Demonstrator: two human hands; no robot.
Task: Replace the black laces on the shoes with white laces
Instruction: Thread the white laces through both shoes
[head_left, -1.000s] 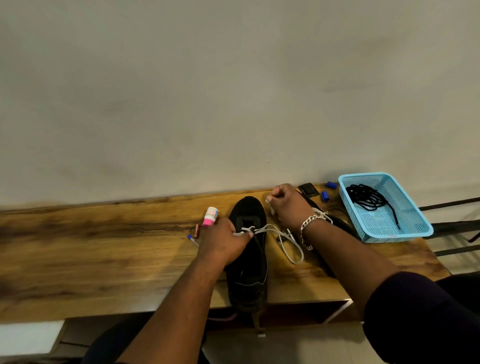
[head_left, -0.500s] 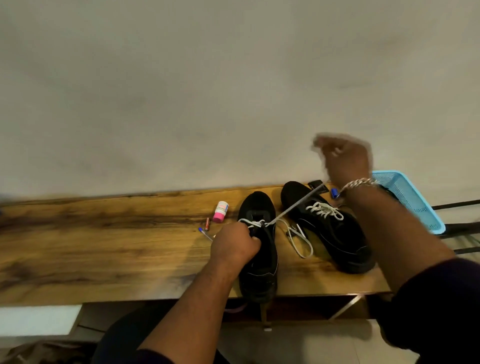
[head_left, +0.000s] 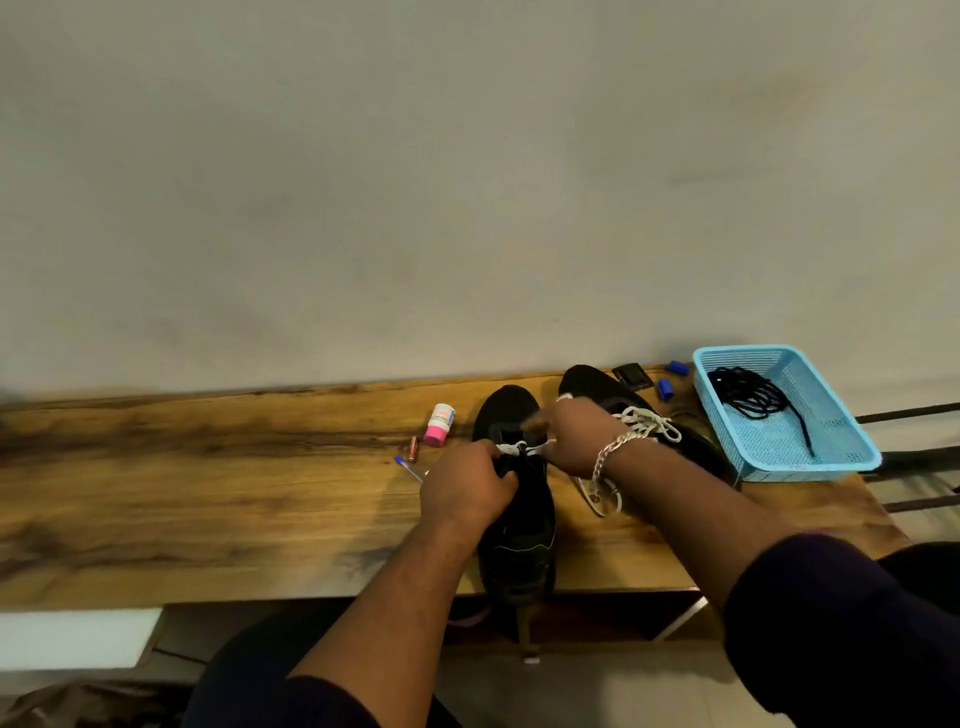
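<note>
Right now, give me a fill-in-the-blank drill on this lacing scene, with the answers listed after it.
1. The black laces lie inside the light ____ basket.
2. The shoe behind the right hand already carries ____ laces.
3. The left hand rests on the nearer shoe, whose heel juts over the table's ____ edge.
4. The small bottle left of the shoes has a ____ cap.

Missing words: blue; white; front; pink
</note>
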